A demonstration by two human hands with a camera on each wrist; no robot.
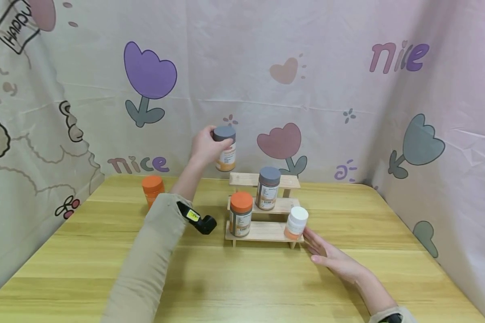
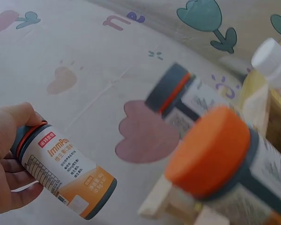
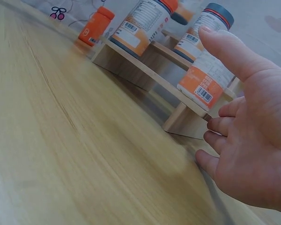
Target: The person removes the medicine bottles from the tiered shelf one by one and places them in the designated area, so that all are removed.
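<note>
My left hand (image 1: 208, 147) grips a grey-capped pill bottle (image 1: 227, 154) near its cap, in the air above the left end of the top step. In the left wrist view the white and orange label of that bottle (image 2: 68, 171) faces the camera. The three-step wooden rack (image 1: 262, 231) carries an orange-capped bottle (image 1: 240, 215) and a white-capped bottle (image 1: 297, 223) on its lowest step. Another grey-capped bottle (image 1: 268, 190) stands on the middle step. Beside the rack's right end is my right hand (image 1: 335, 260), fingers extended, holding nothing; whether its fingertips touch the rack I cannot tell.
An orange bottle (image 1: 152, 189) stands on the wooden table (image 1: 242, 282) left of the rack, partly hidden by my left sleeve. A printed cloth (image 1: 226, 58) hangs behind the table and along both sides.
</note>
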